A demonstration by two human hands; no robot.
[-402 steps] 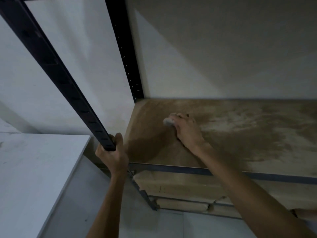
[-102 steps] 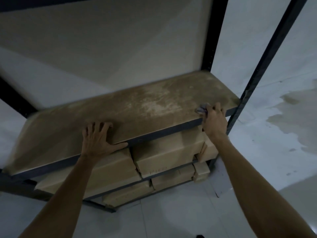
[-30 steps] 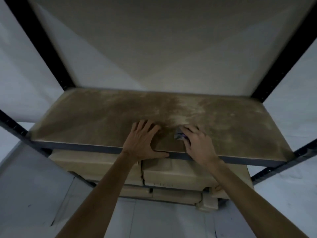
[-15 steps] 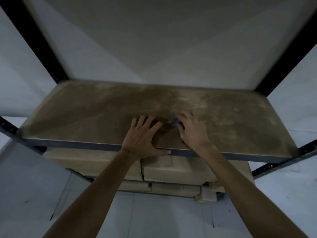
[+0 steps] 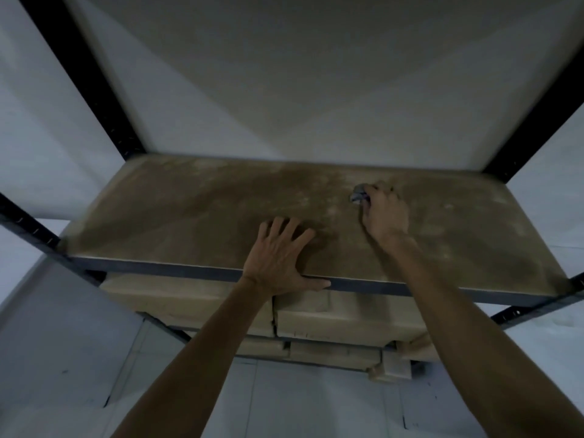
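Observation:
A dusty brown shelf board [image 5: 189,210] lies in a dark metal rack. My left hand [image 5: 278,257] rests flat on the board near its front edge, fingers spread, thumb on the metal rail [image 5: 158,267]. My right hand [image 5: 384,210] reaches further back on the board and grips a small grey cloth [image 5: 358,197], which pokes out past the fingers and presses against the dusty surface. Pale dust streaks show around the cloth.
Black rack uprights [image 5: 104,99] stand at the rear corners, another [image 5: 534,118] at the right. Several tan cardboard boxes [image 5: 341,317] sit on the shelf below. A light wall is behind, and a grey tiled floor [image 5: 316,403] beneath.
My right hand with the cloth has slid away from the front middle toward the back right of the board. My left hand stays flat near the front edge.

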